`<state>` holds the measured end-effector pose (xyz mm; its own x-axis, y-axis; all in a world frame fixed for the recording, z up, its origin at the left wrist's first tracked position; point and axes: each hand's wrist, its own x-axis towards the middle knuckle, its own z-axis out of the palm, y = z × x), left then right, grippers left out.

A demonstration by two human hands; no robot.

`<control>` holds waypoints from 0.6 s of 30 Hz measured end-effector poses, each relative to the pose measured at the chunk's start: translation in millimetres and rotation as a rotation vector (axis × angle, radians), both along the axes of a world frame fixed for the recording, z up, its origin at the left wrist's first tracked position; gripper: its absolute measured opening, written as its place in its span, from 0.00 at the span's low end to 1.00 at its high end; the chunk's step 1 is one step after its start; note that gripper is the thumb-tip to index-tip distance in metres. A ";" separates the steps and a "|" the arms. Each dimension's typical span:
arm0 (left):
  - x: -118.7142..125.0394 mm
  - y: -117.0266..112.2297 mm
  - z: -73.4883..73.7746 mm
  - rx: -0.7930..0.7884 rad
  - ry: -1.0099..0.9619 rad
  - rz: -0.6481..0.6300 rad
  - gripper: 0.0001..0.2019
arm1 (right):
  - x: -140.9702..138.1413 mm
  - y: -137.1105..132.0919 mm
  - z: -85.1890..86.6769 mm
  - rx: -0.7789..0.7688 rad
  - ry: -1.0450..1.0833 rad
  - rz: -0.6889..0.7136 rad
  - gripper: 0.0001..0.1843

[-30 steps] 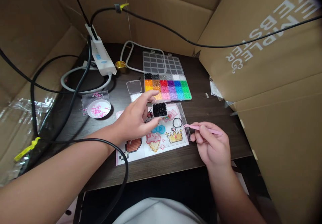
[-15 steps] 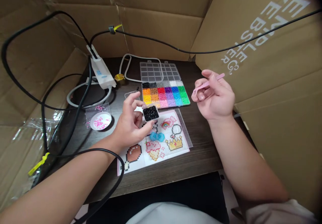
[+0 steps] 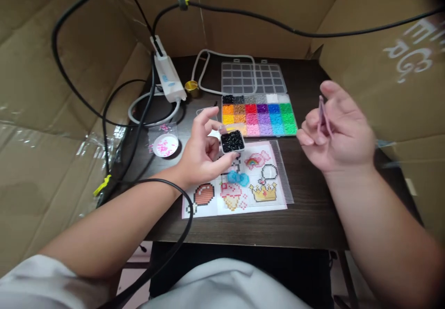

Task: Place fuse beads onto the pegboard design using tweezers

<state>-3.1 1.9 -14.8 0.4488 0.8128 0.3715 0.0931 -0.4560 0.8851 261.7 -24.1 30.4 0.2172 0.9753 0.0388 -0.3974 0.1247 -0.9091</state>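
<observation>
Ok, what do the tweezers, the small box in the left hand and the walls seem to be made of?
Tweezers: even pink, smooth-looking; plastic or coated metal, can't tell which. Small box: likely clear plastic, given its translucent, shiny edges. Walls: apparently matte brown cardboard, judging by straight creases and printed lettering.

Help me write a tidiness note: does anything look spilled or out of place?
Pink beads lie on the mesh board by the white dish while others sit inside it; that looks like spillage, though possibly deliberate. The box in the left hand shows no spill.
</observation>
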 end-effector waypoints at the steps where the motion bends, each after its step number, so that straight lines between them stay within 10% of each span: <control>1: -0.2 0.0 -1.1 0.002 -0.005 0.004 0.46 | 0.8 -0.9 1.6 -0.017 -0.006 0.007 0.03; 18: 2.4 -4.4 3.1 0.040 0.116 0.077 0.46 | 20.1 2.5 1.8 -0.050 0.129 0.169 0.13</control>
